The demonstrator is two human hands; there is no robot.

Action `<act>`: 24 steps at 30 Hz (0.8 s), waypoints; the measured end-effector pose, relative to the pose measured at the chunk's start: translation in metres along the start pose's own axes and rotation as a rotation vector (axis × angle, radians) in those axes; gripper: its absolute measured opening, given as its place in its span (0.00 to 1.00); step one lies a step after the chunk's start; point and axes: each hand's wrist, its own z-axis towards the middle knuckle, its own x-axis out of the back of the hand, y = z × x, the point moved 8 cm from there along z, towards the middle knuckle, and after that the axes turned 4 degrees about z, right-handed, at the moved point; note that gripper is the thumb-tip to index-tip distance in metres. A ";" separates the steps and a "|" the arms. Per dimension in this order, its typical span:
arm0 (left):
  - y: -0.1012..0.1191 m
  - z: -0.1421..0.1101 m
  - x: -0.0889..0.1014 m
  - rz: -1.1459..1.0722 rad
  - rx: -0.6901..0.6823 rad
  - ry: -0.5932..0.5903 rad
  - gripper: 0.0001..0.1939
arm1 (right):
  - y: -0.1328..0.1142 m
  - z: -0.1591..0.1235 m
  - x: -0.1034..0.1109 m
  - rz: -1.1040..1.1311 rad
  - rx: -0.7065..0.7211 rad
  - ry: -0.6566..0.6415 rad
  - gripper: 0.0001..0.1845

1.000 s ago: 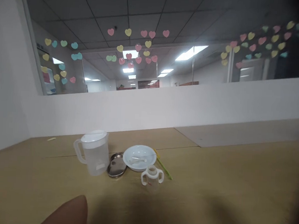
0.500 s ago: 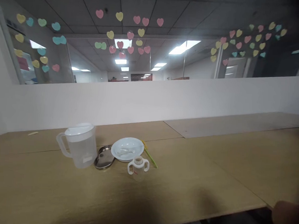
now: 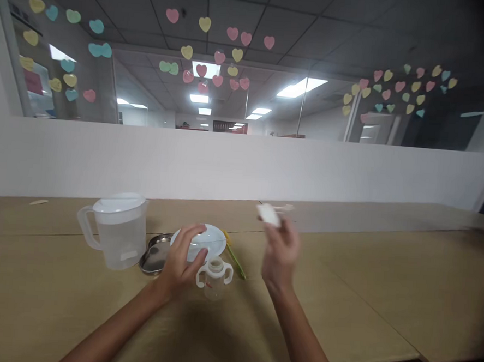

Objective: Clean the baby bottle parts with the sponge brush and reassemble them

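Head view: the left hand (image 3: 179, 262) is just left of the lower middle of the frame, fingers parted from the thumb in a wide curve, with nothing visible between them; it overlaps the left side of a white bowl (image 3: 215, 244), though whether it touches cannot be told; the right hand (image 3: 280, 257), right of centre and blurred, has its fingers closed on a small white piece (image 3: 269, 214), raised at the fingertips; a thin pale part shows beside that piece, too smeared to make out.

Near the left thumb, at lower centre, a clear bottle (image 3: 214, 288) stands upright, open at the top, with a white handle on each side; a green and yellow stick (image 3: 236, 258) lies slanting to its right; a metal tray (image 3: 152, 257) sits left of the bowl, and a lidded jug (image 3: 119, 233) stands upright at lower left, all on the wooden table (image 3: 341, 307).
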 end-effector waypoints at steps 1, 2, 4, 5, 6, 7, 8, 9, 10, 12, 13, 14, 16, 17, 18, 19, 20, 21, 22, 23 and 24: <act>-0.010 0.007 -0.008 -0.040 0.095 -0.021 0.22 | 0.005 0.003 -0.013 0.002 -0.017 -0.047 0.17; -0.018 0.011 -0.018 -0.078 0.156 -0.059 0.25 | 0.013 0.006 -0.027 -0.004 -0.040 -0.103 0.17; -0.030 0.014 -0.038 -0.136 0.209 -0.135 0.29 | 0.032 0.009 -0.052 -0.046 -0.096 -0.227 0.18; -0.037 0.013 -0.044 -0.159 0.229 -0.143 0.31 | 0.042 0.010 -0.059 -0.062 -0.119 -0.249 0.17; -0.044 0.012 -0.047 -0.180 0.253 -0.121 0.32 | 0.052 0.010 -0.065 -0.076 -0.140 -0.274 0.17; -0.051 0.011 -0.048 -0.196 0.276 -0.083 0.34 | 0.061 0.010 -0.069 -0.088 -0.154 -0.297 0.17; -0.057 0.010 -0.048 -0.199 0.289 -0.053 0.35 | 0.069 0.009 -0.072 -0.095 -0.163 -0.321 0.16; -0.061 0.010 -0.048 -0.188 0.283 -0.046 0.34 | 0.075 0.008 -0.075 -0.096 -0.163 -0.347 0.15; -0.064 0.010 -0.050 -0.171 0.258 -0.066 0.32 | 0.080 0.005 -0.078 -0.095 -0.157 -0.374 0.15; -0.065 0.010 -0.055 -0.130 0.193 -0.157 0.24 | 0.087 0.000 -0.084 -0.090 -0.137 -0.420 0.14; -0.066 0.008 -0.058 -0.115 0.167 -0.194 0.21 | 0.090 -0.003 -0.087 -0.093 -0.128 -0.438 0.15; -0.068 0.005 -0.059 -0.102 0.150 -0.211 0.20 | 0.093 -0.007 -0.089 -0.102 -0.126 -0.455 0.16; -0.072 -0.002 -0.058 -0.060 0.140 -0.189 0.21 | 0.099 -0.013 -0.093 -0.121 -0.136 -0.488 0.18; -0.073 -0.007 -0.058 -0.031 0.136 -0.166 0.21 | 0.101 -0.016 -0.094 -0.127 -0.146 -0.508 0.18; -0.074 -0.012 -0.057 -0.002 0.126 -0.143 0.21 | 0.103 -0.018 -0.095 -0.127 -0.161 -0.532 0.18; -0.073 -0.016 -0.057 0.023 0.112 -0.123 0.20 | 0.105 -0.020 -0.096 -0.120 -0.177 -0.557 0.16; -0.072 -0.019 -0.057 0.042 0.095 -0.109 0.20 | 0.105 -0.021 -0.096 -0.111 -0.192 -0.585 0.14; -0.070 -0.022 -0.057 0.059 0.078 -0.101 0.20 | 0.104 -0.021 -0.096 -0.101 -0.205 -0.609 0.12; -0.068 -0.024 -0.057 0.073 0.063 -0.094 0.20 | 0.103 -0.022 -0.096 -0.093 -0.211 -0.629 0.10; -0.066 -0.025 -0.056 0.088 0.050 -0.082 0.20 | 0.101 -0.022 -0.096 -0.091 -0.207 -0.643 0.08; -0.064 -0.025 -0.055 0.103 0.037 -0.063 0.20 | 0.098 -0.022 -0.096 -0.097 -0.192 -0.651 0.07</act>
